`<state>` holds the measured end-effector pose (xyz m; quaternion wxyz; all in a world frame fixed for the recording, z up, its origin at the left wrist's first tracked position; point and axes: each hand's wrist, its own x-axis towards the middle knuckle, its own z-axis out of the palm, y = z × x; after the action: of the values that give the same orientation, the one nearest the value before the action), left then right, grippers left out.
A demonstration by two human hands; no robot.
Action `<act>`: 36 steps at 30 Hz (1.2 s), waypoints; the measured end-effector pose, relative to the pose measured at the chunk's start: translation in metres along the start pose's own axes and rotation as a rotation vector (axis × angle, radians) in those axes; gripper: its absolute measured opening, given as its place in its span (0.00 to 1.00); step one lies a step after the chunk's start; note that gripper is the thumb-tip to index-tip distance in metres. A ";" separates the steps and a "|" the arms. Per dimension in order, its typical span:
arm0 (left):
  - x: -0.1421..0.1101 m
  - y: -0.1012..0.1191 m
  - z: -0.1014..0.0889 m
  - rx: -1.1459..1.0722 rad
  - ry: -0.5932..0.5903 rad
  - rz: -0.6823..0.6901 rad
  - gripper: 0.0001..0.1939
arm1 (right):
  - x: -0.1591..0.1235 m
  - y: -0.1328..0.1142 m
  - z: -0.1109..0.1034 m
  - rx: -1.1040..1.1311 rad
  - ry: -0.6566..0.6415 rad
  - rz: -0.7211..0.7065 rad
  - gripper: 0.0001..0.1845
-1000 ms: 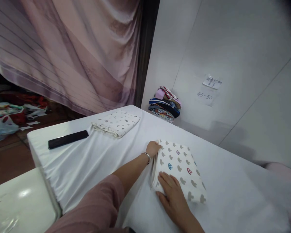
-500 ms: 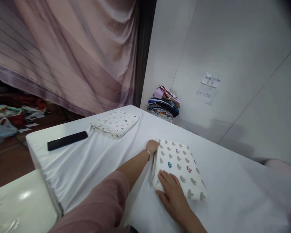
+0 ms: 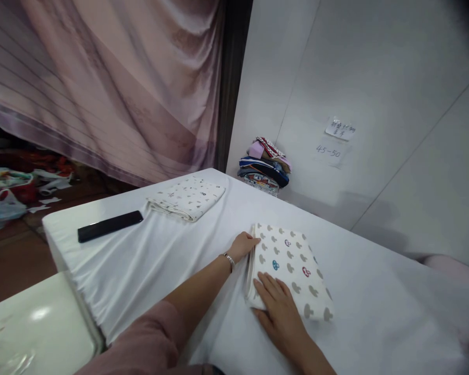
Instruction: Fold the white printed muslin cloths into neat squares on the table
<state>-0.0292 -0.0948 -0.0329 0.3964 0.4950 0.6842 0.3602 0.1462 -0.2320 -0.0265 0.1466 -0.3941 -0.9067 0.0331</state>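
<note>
Tabletop: right grip flat on cloth

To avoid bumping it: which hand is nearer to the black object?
Left. The left hand is right of the black object; the right hand is farther right, on the mushroom-print cloth.

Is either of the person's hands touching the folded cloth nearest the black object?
No, the left hand and right hand both touch the mushroom-print cloth, well apart from the farther folded cloth.
</note>
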 end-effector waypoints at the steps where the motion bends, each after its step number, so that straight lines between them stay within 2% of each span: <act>1: -0.001 -0.001 0.000 0.005 -0.009 0.003 0.22 | 0.001 0.000 0.001 -0.002 0.003 0.000 0.31; 6: -0.001 -0.005 0.000 0.060 -0.058 0.029 0.24 | 0.004 -0.007 0.002 0.007 -0.010 0.020 0.32; 9: -0.001 -0.006 -0.002 0.088 -0.079 0.055 0.25 | 0.003 -0.008 -0.012 0.173 -0.050 0.073 0.30; 11: -0.002 -0.007 -0.003 0.097 -0.096 0.071 0.23 | 0.001 0.004 -0.027 0.350 -0.006 0.221 0.27; 12: -0.003 -0.007 -0.003 0.102 -0.104 0.075 0.22 | 0.000 0.015 -0.035 0.416 0.059 0.337 0.25; 15: -0.004 -0.006 -0.002 0.123 -0.113 0.084 0.20 | -0.004 0.065 -0.051 0.375 0.287 0.718 0.26; 16: -0.004 -0.006 -0.002 0.129 -0.114 0.086 0.20 | -0.005 0.082 -0.052 0.330 0.294 0.823 0.29; 18: -0.004 -0.005 -0.001 0.131 -0.117 0.092 0.20 | -0.005 0.112 -0.050 0.308 0.226 1.000 0.35; 20: -0.004 -0.005 -0.001 0.125 -0.118 0.093 0.20 | -0.002 0.127 -0.045 0.354 0.128 1.093 0.39; 22: -0.005 -0.005 -0.001 0.108 -0.116 0.091 0.20 | 0.000 0.128 -0.041 0.395 0.084 1.104 0.41; 25: -0.011 -0.005 0.002 0.048 -0.139 0.129 0.21 | -0.007 0.118 -0.044 0.444 0.094 1.095 0.43; 29: -0.029 0.001 0.016 -0.003 -0.280 0.243 0.26 | -0.045 0.116 -0.058 0.457 0.162 1.180 0.44; 32: -0.043 0.005 0.029 0.030 -0.393 0.274 0.30 | -0.079 0.122 -0.062 0.426 0.172 1.220 0.42; 36: -0.048 0.003 0.038 0.045 -0.419 0.283 0.23 | -0.104 0.125 -0.058 0.337 0.165 1.181 0.38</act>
<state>0.0151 -0.1363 -0.0377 0.4641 0.6583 0.5187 0.2866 0.3180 -0.2248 -0.0184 0.2334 -0.8021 -0.5033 0.2210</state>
